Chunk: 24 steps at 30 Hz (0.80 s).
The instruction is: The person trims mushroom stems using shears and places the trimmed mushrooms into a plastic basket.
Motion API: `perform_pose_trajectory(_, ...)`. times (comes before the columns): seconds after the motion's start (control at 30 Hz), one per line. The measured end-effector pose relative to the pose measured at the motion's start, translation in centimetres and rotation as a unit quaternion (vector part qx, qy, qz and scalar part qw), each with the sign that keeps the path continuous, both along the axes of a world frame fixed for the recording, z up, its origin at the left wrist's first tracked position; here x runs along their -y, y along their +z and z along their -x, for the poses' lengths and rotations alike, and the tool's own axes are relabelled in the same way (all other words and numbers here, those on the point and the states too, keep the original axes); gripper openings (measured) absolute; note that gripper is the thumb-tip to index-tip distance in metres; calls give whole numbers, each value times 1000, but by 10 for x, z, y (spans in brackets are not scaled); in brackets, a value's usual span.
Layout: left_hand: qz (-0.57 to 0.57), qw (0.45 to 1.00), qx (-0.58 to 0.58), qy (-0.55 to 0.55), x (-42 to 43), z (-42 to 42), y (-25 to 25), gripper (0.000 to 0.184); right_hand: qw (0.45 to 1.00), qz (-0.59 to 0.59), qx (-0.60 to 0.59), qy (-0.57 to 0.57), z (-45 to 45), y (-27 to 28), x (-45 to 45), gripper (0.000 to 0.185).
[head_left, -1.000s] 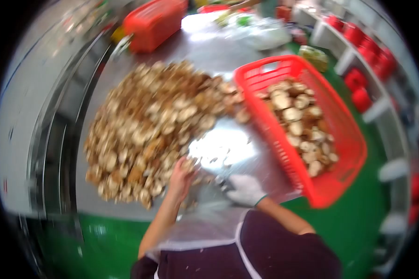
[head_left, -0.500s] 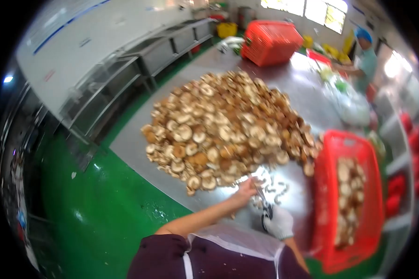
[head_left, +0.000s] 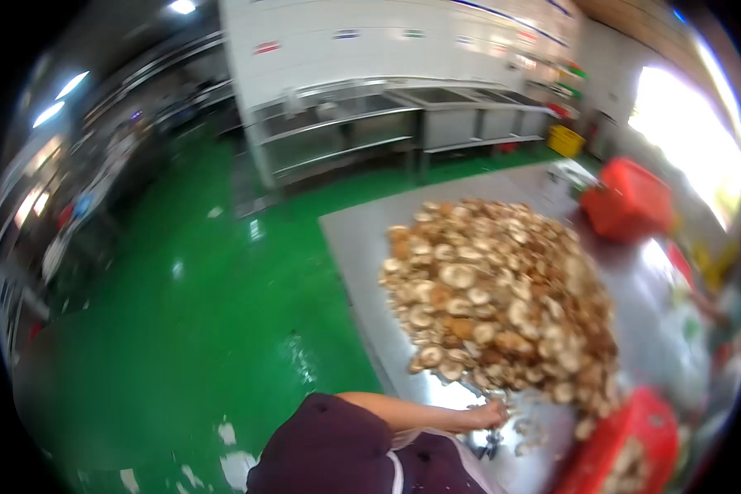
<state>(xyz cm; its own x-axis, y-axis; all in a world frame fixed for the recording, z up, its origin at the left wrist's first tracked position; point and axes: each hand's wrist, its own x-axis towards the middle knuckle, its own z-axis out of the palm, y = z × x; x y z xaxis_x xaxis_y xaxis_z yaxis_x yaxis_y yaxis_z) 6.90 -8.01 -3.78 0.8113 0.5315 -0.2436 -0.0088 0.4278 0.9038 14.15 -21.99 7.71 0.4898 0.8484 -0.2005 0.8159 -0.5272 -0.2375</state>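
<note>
One bare left hand (head_left: pixel 487 415) is reaching over the metal table (head_left: pixel 350 247), at the near edge of the mushroom heap (head_left: pixel 502 305); its fingers are bunching together, though blur is hiding whether they are closing on anything; a dark tool (head_left: pixel 491 445) is lying or being held just beside it; the right hand is not showing, so its fingers' state cannot be told. Small pale pieces (head_left: pixel 528 432) are lying near the left hand; the mushrooms are mostly spreading in a broad pile, while others (head_left: pixel 630 468) are sitting inside the red basket (head_left: pixel 654 416). The person seems to be handling mushrooms at the heap's edge, probably one at a time; any further move there would be calling for a light grip and for fingers keeping clear of the tool.
</note>
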Motion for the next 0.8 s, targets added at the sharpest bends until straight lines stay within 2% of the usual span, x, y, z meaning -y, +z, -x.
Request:
perform_pose_trajectory(0.07, 19, 999, 37, 23, 2, 1, -3, 24, 999, -29, -21, -6, -1, -1, -2, 27)
perform_pose_trajectory(0.13, 108, 990, 86, 29, 3, 7, 11, 22, 997, -62, -46, -12, -2, -3, -3, 26)
perform_pose_trajectory(0.23, 181, 980, 23, 83, -4, 23, 35, 23, 989, -112, -98, -21, -3, -9, -1, 24)
perform_pose_trajectory(0.37, 135, 991, 3, -3, -4, 21, 31, 41, 968, -177, -175, -31, -7, -15, 8, 23)
perform_pose_trajectory(0.4, 118, 993, 27, 0, 1, 23, 34, 40, 960, -191, -199, -38, -8, -15, 12, 23)
perform_pose_trajectory(0.47, 93, 995, 35, -29, -1, 17, 20, 23, 938, -223, -254, -80, -7, -18, 31, 22)
perform_pose_trajectory(0.5, 105, 994, 12, -7, 3, 23, 39, 20, 927, -232, -278, -102, -5, -20, 41, 22)
perform_pose_trajectory(0.57, 102, 994, -13, -43, -2, 20, 21, 16, 912, -240, -298, -150, -1, -26, 62, 21)
perform_pose_trajectory(0.6, 119, 991, -51, -37, -3, 25, 48, 8, 918, -227, -289, -148, -10, -52, 70, 20)
perform_pose_trajectory(0.63, 138, 983, -122, -9, -2, 27, 74, 15, 924, -215, -281, -145, -17, -59, 73, 19)
perform_pose_trajectory(0.67, 156, 977, -133, -60, -12, 28, 38, 19, 918, -229, -289, -144, -20, -62, 86, 24)
perform_pose_trajectory(0.7, 174, 973, -136, -60, -16, 32, 38, 20, 928, -230, -261, -132, -20, -58, 87, 28)
perform_pose_trajectory(0.8, 155, 971, -182, -21, -15, 10, 56, 21, 903, -301, -273, -143, -22, -62, 94, 27)
